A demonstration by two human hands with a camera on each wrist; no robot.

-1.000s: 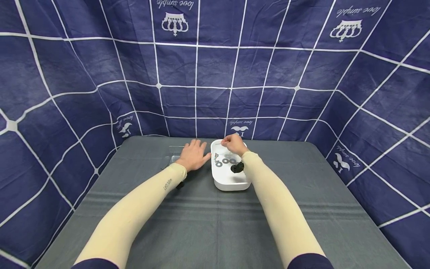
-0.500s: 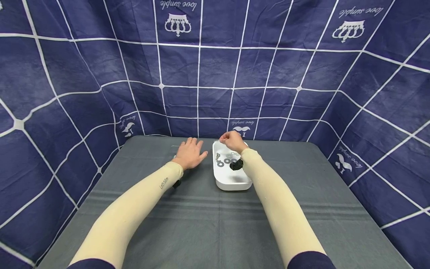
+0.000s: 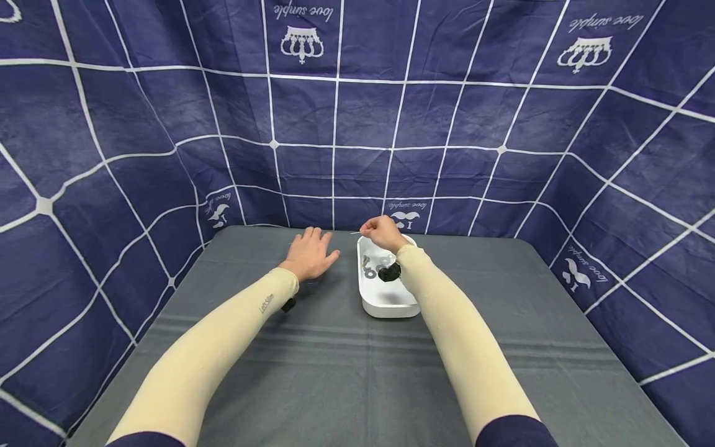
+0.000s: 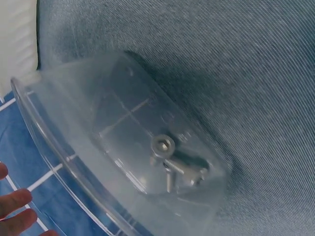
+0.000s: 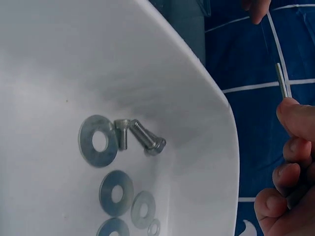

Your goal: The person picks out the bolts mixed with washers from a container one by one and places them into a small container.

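My right hand [image 3: 382, 233] pinches a thin metal rod [image 5: 281, 80] between thumb and fingers, above the far left rim of a white bin [image 3: 391, 308]. Inside that bin lie several flat washers [image 5: 117, 192] and a few bolts [image 5: 143, 135]. My left hand [image 3: 310, 256] is held out with its fingers spread, gripping nothing. Near it, in the left wrist view, is a clear plastic container [image 4: 110, 93] with a few socket-head bolts [image 4: 163, 146] in it. Left hand and forearm mostly hide this container in the head view.
A grey cloth [image 3: 346, 372] covers the table. Blue curtains [image 3: 357, 124] with white grid lines stand behind it and at both sides. The white bin's wall [image 4: 18, 39] is beside the clear container.
My right hand has moved leftward and up from inside the white bin to its rim, with the rod now sticking out. The left hand has shifted left, over the clear container.
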